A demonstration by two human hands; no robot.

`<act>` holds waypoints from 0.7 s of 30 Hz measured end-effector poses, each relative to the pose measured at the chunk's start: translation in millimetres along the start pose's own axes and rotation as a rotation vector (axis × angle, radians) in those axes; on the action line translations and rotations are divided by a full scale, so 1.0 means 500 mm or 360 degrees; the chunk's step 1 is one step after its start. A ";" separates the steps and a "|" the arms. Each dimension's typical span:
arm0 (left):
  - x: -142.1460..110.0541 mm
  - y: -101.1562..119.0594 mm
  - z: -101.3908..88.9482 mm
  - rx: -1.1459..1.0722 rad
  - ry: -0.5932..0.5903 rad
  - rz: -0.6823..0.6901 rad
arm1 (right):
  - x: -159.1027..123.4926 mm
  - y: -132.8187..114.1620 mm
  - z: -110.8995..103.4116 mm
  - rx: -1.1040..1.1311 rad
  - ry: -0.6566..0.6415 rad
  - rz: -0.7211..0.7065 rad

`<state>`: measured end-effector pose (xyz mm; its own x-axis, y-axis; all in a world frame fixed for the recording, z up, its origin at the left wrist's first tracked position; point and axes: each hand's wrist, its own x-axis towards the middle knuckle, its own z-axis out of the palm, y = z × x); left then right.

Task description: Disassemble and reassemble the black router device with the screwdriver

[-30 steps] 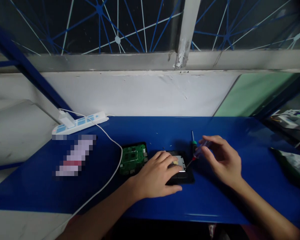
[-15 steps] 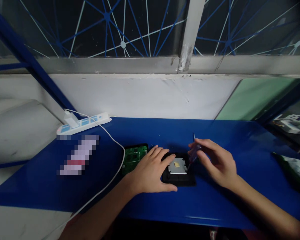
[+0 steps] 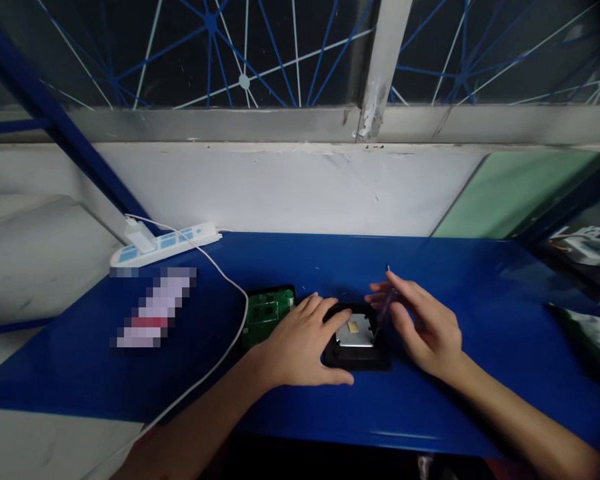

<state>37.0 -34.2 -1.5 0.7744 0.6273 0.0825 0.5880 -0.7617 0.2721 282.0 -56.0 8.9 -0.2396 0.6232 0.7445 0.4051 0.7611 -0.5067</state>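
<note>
A slim purple screwdriver [image 3: 387, 305] is pinched by the right hand [image 3: 425, 327]; under the spread left hand [image 3: 303, 347], a black plastic casing [image 3: 359, 359], likely light, stiff, best rim-held.

The left forearm [image 3: 205, 413] reaches forward and inward from the lower left, ending in a left hand [image 3: 300, 347] held palm down, fingers slightly fanned, thumb stretched sideways. The right forearm [image 3: 525, 413] slants in from the lower right; the right hand [image 3: 430, 330] turns inward, fingers bent towards its thumb in a pinch.
</note>
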 end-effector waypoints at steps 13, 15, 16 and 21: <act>0.004 0.002 -0.005 -0.0001 -0.0040 -0.0004 | -0.007 -0.006 0.002 0.0070 0.0003 0.0032; 0.004 0.002 -0.005 -0.0012 -0.0048 -0.0007 | -0.005 -0.005 0.002 0.0031 0.0029 0.0036; 0.003 0.001 -0.005 -0.0016 -0.0052 -0.0007 | -0.004 -0.002 0.002 0.0035 0.0051 0.0039; 0.002 -0.001 0.000 -0.0044 0.0001 0.0007 | -0.005 0.012 -0.001 -0.0065 0.0118 -0.0057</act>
<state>37.3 -33.0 -1.7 0.7770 0.6238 0.0841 0.5778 -0.7599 0.2979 285.5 -53.1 4.2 -0.1891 0.5794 0.7928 0.4334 0.7737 -0.4620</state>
